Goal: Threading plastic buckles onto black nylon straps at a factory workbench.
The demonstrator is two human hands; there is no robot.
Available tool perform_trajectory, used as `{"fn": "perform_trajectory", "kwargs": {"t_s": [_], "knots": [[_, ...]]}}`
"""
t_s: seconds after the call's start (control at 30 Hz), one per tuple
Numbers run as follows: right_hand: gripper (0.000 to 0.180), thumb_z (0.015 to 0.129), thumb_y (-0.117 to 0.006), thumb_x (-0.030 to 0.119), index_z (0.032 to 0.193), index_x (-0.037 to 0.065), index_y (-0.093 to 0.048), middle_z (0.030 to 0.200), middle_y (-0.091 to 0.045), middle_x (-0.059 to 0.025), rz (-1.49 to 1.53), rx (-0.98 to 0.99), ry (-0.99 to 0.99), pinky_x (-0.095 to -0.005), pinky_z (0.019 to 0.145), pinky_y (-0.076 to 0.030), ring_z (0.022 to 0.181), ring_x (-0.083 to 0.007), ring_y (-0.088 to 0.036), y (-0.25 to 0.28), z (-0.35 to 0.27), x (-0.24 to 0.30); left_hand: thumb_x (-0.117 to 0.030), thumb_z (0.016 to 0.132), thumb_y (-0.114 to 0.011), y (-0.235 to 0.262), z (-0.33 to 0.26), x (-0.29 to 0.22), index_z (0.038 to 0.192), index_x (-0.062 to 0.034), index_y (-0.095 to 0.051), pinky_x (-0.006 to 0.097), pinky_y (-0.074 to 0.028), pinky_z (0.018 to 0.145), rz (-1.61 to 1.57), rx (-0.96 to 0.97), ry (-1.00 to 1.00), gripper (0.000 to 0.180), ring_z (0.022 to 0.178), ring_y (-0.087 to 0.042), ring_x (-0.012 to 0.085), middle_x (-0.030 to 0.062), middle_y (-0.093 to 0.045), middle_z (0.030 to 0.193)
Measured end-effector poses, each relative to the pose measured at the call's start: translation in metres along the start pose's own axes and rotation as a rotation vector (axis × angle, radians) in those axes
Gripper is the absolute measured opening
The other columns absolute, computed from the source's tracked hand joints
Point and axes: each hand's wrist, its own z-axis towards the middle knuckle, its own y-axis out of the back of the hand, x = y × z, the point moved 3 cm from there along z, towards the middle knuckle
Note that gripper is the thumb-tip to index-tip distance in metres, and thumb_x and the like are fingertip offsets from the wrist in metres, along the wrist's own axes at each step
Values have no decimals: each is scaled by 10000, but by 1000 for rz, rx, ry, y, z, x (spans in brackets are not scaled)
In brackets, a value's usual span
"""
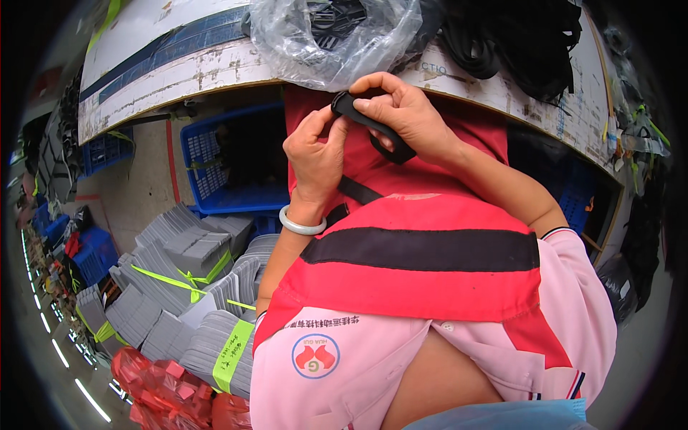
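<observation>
A black strap (383, 130) is held up over my red apron, close to the table's near edge. My right hand (412, 118) is closed on it, thumb pressed on its upper side, and the lower part loops round beneath the fingers. At the strap's upper left end, my left hand (317, 150) pinches with thumb and forefinger. A small dark piece shows at that end, too small to make out. A pale bangle (302, 221) circles my left wrist.
A worn white table (208, 75) spans the far side, bearing a clear plastic bag (287, 43) with black pieces and black straps (527, 50). A blue crate (215, 204) stands below left, near stacked grey pads (150, 269) and red plastic bags (161, 390).
</observation>
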Motion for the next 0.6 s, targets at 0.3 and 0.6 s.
{"fn": "perform_trajectory", "kwargs": {"t_s": [0.3, 0.6], "knots": [[318, 945, -606, 158, 1215, 14, -520, 686, -595, -3, -54, -44, 149, -179, 445, -393, 523, -39, -507, 2, 6, -4, 9, 787, -692, -7, -4, -4, 956, 3, -675, 306, -480, 585, 224, 49, -98, 170, 665, -625, 248, 127, -633, 775], [181, 927, -641, 202, 1021, 48, -644, 851, -585, 43, -163, 65, -69, -192, 669, -405, 711, -31, -494, 17, 11, -4, -100, 924, -612, 0, -5, 26, 1138, 60, -630, 291, -522, 832, -875, 139, 646, 268, 882, -659, 180, 89, -685, 998]]}}
